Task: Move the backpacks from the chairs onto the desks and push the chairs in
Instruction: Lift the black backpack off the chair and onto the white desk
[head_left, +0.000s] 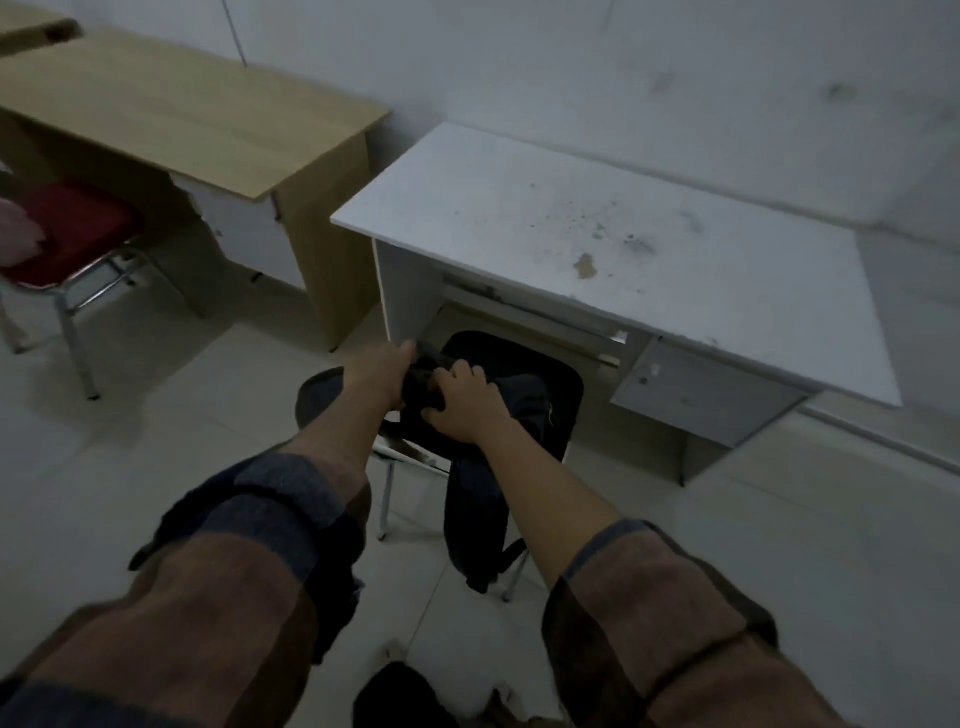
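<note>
A dark backpack (524, 405) lies on a black chair (563, 384) that stands in front of the white desk (649, 244). Part of the backpack hangs down past the chair's front edge toward the floor. My left hand (382, 371) grips the top of the backpack from the left. My right hand (465, 408) clutches its fabric just beside the left one. At the far left, a red-seated metal chair (72, 228) carries a pink item (18, 234), only partly in view, in front of the wooden desk (182, 104).
The white desk has a stained top and a grey drawer unit (701, 395) on its right. Both desks stand against a white wall. Pale tiled floor (156, 415) lies between the two chairs. Dark shoes (400, 696) show at the bottom edge.
</note>
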